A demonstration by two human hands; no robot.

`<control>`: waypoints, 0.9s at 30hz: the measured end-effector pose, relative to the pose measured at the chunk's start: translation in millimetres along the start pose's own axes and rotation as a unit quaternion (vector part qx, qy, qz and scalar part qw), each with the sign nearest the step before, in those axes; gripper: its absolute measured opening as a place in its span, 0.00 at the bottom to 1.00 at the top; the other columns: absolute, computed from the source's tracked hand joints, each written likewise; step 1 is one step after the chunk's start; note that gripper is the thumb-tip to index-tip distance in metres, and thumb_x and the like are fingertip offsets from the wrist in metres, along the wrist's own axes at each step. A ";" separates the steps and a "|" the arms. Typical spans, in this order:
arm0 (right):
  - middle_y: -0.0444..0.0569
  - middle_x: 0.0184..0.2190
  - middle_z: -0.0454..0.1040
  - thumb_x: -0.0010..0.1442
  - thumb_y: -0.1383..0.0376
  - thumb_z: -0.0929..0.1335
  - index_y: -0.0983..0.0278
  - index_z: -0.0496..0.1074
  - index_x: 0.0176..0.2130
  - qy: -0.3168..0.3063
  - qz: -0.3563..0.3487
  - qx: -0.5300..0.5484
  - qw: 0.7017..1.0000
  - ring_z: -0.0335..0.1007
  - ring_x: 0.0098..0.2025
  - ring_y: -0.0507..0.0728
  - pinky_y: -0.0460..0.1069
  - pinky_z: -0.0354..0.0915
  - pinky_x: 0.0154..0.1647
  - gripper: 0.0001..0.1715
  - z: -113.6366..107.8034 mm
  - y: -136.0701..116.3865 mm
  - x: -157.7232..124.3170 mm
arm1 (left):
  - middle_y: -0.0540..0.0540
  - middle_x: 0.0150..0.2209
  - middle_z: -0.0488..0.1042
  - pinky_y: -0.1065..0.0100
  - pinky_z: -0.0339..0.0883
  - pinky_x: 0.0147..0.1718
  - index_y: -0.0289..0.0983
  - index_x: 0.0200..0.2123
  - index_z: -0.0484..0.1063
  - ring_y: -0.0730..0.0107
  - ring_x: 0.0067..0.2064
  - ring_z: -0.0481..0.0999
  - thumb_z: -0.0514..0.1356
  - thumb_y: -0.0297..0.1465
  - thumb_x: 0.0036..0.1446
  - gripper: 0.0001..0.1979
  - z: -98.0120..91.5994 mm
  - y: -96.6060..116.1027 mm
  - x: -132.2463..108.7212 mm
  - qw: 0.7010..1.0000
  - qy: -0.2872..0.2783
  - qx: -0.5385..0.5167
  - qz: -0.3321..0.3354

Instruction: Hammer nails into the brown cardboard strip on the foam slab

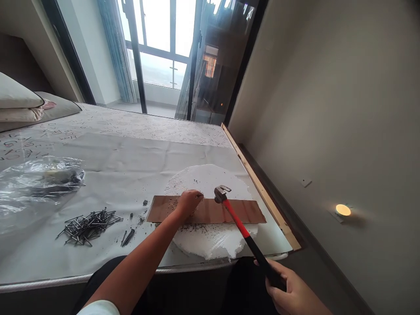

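A brown wooden board (229, 211) lies flat on a white foam slab (210, 240) near the front edge of a covered bed. My left hand (187, 202) rests on the board with its fingertips pinched together, apparently on a small nail that is too small to make out. My right hand (292, 291) grips the black end of a hammer (241, 227) with a red and black handle. The hammer's metal head (222, 193) hangs just right of my left fingertips, over the board.
A heap of dark nails (87, 225) lies on the sheet (131, 157) left of the board, with a few loose ones (128, 236) nearby. A crumpled clear plastic bag (36, 183) sits further left. Pillows (19, 103) lie at the far left. A wall runs along the right.
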State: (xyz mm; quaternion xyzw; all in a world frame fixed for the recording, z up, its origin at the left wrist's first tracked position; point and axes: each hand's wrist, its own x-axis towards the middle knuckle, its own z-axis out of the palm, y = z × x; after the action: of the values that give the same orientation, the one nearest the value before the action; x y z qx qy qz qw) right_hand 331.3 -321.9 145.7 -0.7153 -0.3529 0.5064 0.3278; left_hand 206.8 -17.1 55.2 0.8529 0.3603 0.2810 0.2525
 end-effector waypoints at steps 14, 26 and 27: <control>0.36 0.14 0.56 0.51 0.57 0.64 0.64 0.63 0.56 -0.010 0.002 0.000 1.000 0.46 0.12 0.47 0.44 0.57 0.16 0.34 -6.1 -0.3 1.2 | 0.45 0.32 0.79 0.69 0.65 0.35 0.37 0.30 0.78 0.67 0.34 0.75 0.57 0.28 0.52 0.09 17.6 -2.5 -1.6 0.999 -0.015 0.012 0.027; 0.32 0.12 0.48 0.52 0.49 0.64 0.67 0.61 0.54 0.007 -0.010 0.028 1.000 0.42 0.12 0.45 0.41 0.46 0.13 0.36 1.5 9.0 8.4 | 0.43 0.32 0.78 0.69 0.65 0.36 0.36 0.29 0.78 0.67 0.35 0.74 0.56 0.25 0.51 0.09 29.8 -10.8 -3.9 0.999 -0.022 0.021 0.042; 0.32 0.12 0.48 0.53 0.48 0.64 0.68 0.60 0.55 -0.001 -0.014 0.035 0.999 0.42 0.12 0.45 0.41 0.46 0.13 0.38 2.4 8.4 10.1 | 0.44 0.32 0.78 0.69 0.64 0.36 0.36 0.29 0.78 0.67 0.35 0.74 0.56 0.26 0.52 0.09 30.4 -11.9 -4.3 0.999 -0.021 0.015 0.042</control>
State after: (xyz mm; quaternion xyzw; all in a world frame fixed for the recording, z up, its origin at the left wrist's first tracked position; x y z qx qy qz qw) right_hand 332.9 -317.7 133.1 -0.6977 -0.3457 0.5144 0.3593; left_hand 218.8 -20.0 24.7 0.8767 0.3228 0.2683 0.2349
